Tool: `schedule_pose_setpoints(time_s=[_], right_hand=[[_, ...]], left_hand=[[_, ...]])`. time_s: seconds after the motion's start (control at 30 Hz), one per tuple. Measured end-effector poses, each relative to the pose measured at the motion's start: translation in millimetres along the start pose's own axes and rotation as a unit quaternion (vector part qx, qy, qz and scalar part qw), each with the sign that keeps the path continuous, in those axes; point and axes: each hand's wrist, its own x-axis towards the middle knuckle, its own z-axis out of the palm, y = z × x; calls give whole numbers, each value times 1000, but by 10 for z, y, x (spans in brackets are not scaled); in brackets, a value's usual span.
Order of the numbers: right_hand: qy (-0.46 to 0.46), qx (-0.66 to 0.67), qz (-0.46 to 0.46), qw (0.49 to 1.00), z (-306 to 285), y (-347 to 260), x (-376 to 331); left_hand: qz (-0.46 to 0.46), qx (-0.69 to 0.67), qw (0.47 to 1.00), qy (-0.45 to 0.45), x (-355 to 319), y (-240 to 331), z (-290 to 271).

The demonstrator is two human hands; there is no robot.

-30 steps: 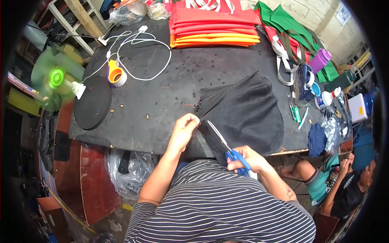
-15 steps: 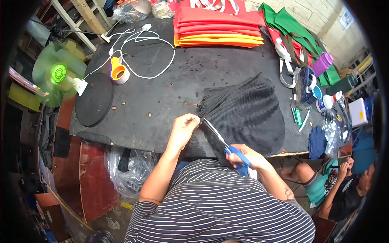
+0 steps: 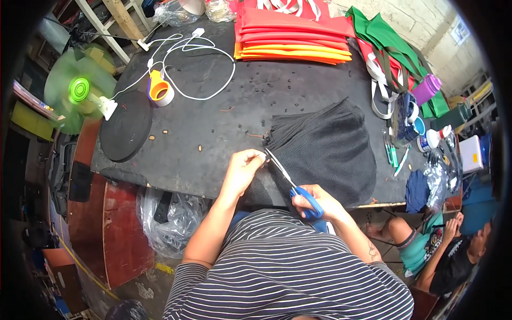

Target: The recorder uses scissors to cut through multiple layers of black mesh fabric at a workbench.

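Observation:
A stack of black mesh fabric (image 3: pixel 328 152) lies on the dark tabletop in front of me, its gathered corner towards the left. At that corner my left hand (image 3: pixel 244 169) is closed in a pinch on the fabric's edge. My right hand (image 3: pixel 320 202) grips the blue handles of a pair of scissors (image 3: pixel 282 172). The blades point up and left along the fabric, with their tips close beside my left fingertips. Whether they are cutting into the mesh is too small to tell.
Red and orange folded bags (image 3: pixel 293 40) are piled at the back, with green bags (image 3: pixel 384 34) to their right. A tape roll (image 3: pixel 161 93), white cable (image 3: pixel 232 74), black webbing roll (image 3: pixel 125 125) and running fan (image 3: pixel 80 90) stand left. A person (image 3: pixel 448 250) sits at lower right.
The scissors have shifted up and left, bringing their tips nearer my left fingertips. My left hand keeps its pinch on the mesh. The whole view has moved slightly.

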Motion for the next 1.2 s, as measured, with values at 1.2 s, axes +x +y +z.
schedule_pose_setpoints(time_s=[1.2], right_hand=[[142, -292, -88, 942, 145, -356, -152]], left_hand=[[68, -23, 997, 18, -119, 184, -23]])
